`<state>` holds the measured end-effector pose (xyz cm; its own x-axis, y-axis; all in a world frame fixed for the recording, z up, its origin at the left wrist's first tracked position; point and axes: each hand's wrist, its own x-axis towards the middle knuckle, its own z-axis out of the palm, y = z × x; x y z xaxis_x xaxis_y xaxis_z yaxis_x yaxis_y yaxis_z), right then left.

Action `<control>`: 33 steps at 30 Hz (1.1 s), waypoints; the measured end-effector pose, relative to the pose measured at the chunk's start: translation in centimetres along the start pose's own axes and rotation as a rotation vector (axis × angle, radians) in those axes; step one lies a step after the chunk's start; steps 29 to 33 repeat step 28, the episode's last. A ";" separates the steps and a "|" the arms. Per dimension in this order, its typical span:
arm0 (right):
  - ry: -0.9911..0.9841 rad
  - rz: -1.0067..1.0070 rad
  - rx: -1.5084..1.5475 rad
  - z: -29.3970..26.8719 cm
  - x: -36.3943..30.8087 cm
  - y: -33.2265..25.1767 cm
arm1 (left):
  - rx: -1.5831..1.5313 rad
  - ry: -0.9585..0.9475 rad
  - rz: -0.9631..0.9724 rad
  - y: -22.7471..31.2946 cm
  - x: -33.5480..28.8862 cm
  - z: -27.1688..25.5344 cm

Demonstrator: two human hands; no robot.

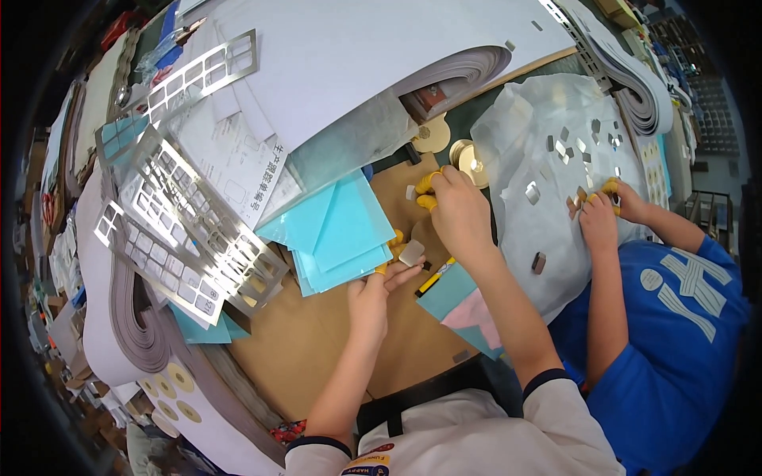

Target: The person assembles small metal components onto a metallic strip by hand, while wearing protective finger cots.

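My left hand [371, 297] grips a small pale rounded-square plate [412, 253] between thumb and fingers, beside a fanned stack of light blue sheets [337, 236]. Yellow finger covers wrap some fingertips on both hands. Farther off and a little to the right, my right hand [460, 208] is pinched together. A small whitish tab [410, 192] shows at its fingertips. Under both hands lies a brown board [317, 349]. A yellow and black marker-like tool [436, 278] rests between my forearms, next to blue and pink sheets [468, 309].
Shiny metal stencil plates [210, 226] with rows of cut-outs lean at the left over printed papers. A large curled white sheet stack [341, 63] spans the back. Golden discs [470, 163] lie ahead. At right a co-worker's hands [601, 218] handle small pieces over a translucent plastic sheet [528, 131].
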<state>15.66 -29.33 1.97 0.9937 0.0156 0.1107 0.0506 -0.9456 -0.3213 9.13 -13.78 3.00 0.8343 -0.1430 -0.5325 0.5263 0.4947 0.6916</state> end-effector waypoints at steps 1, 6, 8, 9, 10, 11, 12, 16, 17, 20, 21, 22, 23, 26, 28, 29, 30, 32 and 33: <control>0.010 0.007 -0.006 -0.1 -0.1 -0.2 | 0.000 0.003 0.001 0.0 -0.3 -0.1; 0.032 -0.028 0.135 0.4 -0.6 0.0 | -0.164 0.013 -0.100 -0.1 -1.5 -0.6; 0.021 -0.048 0.189 0.5 -0.6 0.1 | -0.333 -0.062 -0.165 -0.7 -1.4 -1.4; 0.014 -0.018 0.222 0.4 -0.5 0.0 | -0.501 -0.139 -0.230 -1.2 -1.3 -1.8; 0.004 0.008 0.260 0.4 -0.4 -0.2 | -0.502 -0.132 -0.226 -1.7 -1.3 -2.2; -0.001 0.005 0.265 0.2 -0.3 -0.4 | -0.754 -0.289 -0.272 -2.2 -1.2 -2.6; -0.015 0.024 0.292 0.0 -0.2 -0.5 | -1.004 -0.450 -0.314 -2.7 -1.2 -2.9; -0.024 0.035 0.224 -0.8 0.0 -1.3 | -1.189 -0.591 -0.331 -3.6 -1.5 -2.5; -0.047 0.041 0.240 -0.8 0.0 -1.0 | -1.084 -0.425 -0.362 -2.4 -2.0 -1.6; -0.091 0.019 0.288 -0.2 0.1 -0.3 | -1.027 -0.358 -0.346 -1.8 -2.3 -1.3; -0.091 0.017 0.288 -0.3 0.2 -0.3 | -1.010 -0.343 -0.351 -1.7 -2.4 -1.2; -0.115 0.032 0.347 -0.4 0.3 -0.2 | -0.994 -0.328 -0.356 -1.3 -2.5 -1.0; -0.140 0.047 0.406 -0.6 0.4 -0.2 | -0.994 -0.327 -0.354 -1.2 -2.6 -0.9; -0.176 0.087 0.428 -1.2 0.5 -0.4 | -0.950 -0.393 -0.339 -0.8 -2.8 -0.9; -0.207 0.056 0.374 -1.1 0.5 -0.1 | -0.946 -0.473 -0.357 -0.6 -2.8 -1.0; -0.207 0.056 0.374 -1.1 0.5 -0.1 | -0.946 -0.473 -0.357 -0.6 -2.8 -1.0; -0.207 0.056 0.374 -1.1 0.5 -0.1 | -0.946 -0.473 -0.357 -0.6 -2.8 -1.0; -0.207 0.056 0.374 -1.1 0.5 -0.1 | -0.946 -0.473 -0.357 -0.6 -2.8 -1.0; -0.207 0.056 0.374 -1.1 0.5 -0.1 | -0.946 -0.473 -0.357 -0.6 -2.8 -1.0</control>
